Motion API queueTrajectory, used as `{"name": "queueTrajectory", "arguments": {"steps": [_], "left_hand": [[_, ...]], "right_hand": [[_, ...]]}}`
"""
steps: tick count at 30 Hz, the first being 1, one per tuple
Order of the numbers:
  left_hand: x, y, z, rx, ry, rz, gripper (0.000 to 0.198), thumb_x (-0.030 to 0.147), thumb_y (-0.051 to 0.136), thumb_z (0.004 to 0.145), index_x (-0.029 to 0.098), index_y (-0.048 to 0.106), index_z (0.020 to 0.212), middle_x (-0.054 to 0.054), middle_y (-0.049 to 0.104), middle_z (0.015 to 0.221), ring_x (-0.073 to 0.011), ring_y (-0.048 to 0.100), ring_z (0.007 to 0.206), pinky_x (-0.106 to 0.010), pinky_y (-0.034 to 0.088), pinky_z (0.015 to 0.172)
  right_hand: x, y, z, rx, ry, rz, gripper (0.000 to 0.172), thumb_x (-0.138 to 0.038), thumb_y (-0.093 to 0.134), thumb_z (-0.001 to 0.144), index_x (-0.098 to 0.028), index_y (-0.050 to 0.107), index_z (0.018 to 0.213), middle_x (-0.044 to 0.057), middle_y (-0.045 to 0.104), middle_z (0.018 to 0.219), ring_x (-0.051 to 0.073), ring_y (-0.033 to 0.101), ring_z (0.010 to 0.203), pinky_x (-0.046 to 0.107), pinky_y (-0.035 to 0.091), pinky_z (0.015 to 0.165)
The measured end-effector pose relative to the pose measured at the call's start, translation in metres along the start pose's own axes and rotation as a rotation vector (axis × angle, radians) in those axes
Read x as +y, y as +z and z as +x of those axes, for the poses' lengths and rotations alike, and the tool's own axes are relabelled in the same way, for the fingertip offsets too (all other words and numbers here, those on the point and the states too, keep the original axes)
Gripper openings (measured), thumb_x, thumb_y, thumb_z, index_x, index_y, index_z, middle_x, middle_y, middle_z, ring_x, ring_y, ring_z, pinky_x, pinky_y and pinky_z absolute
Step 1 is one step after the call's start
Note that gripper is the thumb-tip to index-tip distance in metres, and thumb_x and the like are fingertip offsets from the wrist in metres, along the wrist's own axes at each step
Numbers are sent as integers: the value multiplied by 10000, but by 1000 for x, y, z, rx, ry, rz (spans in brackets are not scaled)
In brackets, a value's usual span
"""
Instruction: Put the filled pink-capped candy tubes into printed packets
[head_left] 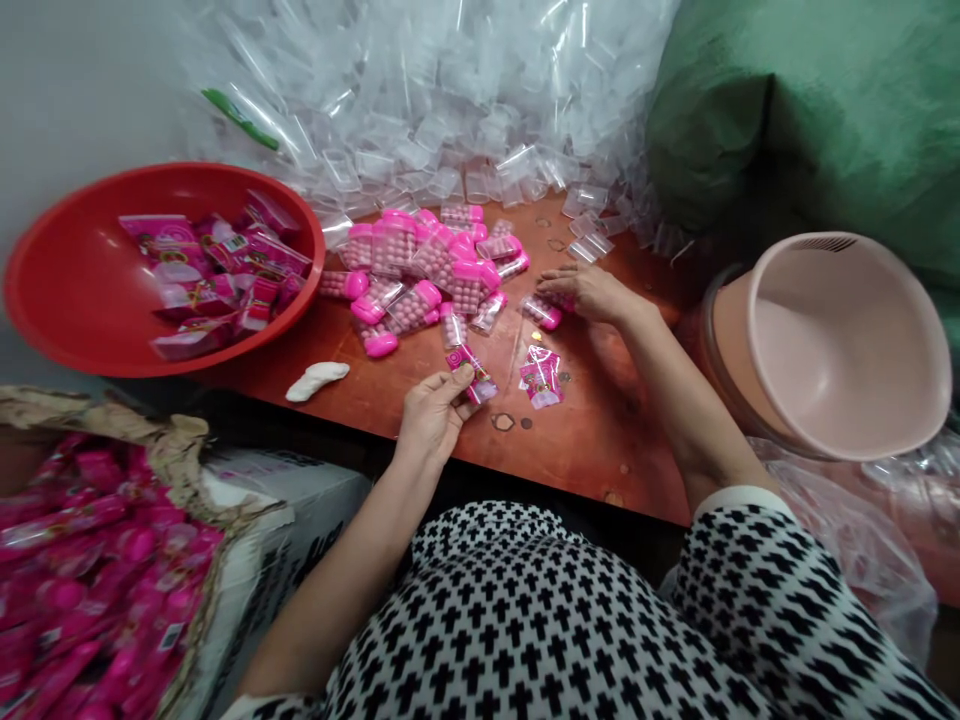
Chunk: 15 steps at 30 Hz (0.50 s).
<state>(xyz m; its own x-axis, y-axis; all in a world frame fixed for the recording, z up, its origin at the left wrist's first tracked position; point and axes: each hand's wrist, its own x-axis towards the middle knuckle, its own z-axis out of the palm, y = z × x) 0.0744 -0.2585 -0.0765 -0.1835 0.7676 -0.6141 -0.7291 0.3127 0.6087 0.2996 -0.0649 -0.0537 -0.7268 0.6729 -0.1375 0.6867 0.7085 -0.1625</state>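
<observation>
Okay so going left to right, a cardboard box (97,560) is sitting low on the left, packed with pink packs, and just above it a red basin (67,290) is holding a decent batch of bagged pink packs (214,270) that look finished off. On the desk (600,460), a white rag-like thing (316,380) is lying near the basin, though I can't really tell what it is. Next to that, a loose pile of pink-capped bottles (420,265) is spread out, some already in clear bags, plenty of them looking bare, so there's a fair bit left. Behind them a huge heap of empty clear bags (420,110) is spilling down. The left hand (433,415) is holding a small pink packet (472,375) over the desk, fingers (461,378) closed on it. The right hand (589,292) is resting by the pile's edge, fingers (555,285) curled over a bagged bottle (541,312), but I can't tell if they're gripping it. Further right, a pink bucket (832,345) is lying tipped against a green sack (810,110).
</observation>
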Motion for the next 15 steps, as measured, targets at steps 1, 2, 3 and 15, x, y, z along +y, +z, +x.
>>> {"name": "queueTrajectory", "arguments": {"steps": [1,2,3,15], "left_hand": [[0,0,0,2,-6,-9,256,170,855,595,114,606,611,-8,684,647,-114,652,572,-223,568,548],[-1,0,0,2,-12,-15,230,173,844,618,113,622,632,-13,689,651,-116,654,571,-225,571,544],[-1,0,0,0,-15,-21,202,174,830,645,111,638,653,-20,695,658,-120,659,575,-227,575,546],[0,8,2,89,-37,-218,179,104,639,864,135,625,688,-8,686,646,-105,662,580,-210,576,581]], "right_hand": [[4,0,-2,-28,46,-2,431,-153,430,919,-225,638,1290,77,638,1334,245,592,1178,364,430,981],[6,1,-7,-41,116,-9,440,-150,438,916,-234,626,1305,86,650,1307,244,613,1137,351,445,938],[8,1,-13,-47,192,-20,436,-165,451,917,-241,617,1314,96,663,1276,246,628,1102,344,454,900],[-13,8,-46,34,289,-106,415,-335,552,915,-162,584,1291,175,612,1299,318,559,1172,409,473,912]]}}
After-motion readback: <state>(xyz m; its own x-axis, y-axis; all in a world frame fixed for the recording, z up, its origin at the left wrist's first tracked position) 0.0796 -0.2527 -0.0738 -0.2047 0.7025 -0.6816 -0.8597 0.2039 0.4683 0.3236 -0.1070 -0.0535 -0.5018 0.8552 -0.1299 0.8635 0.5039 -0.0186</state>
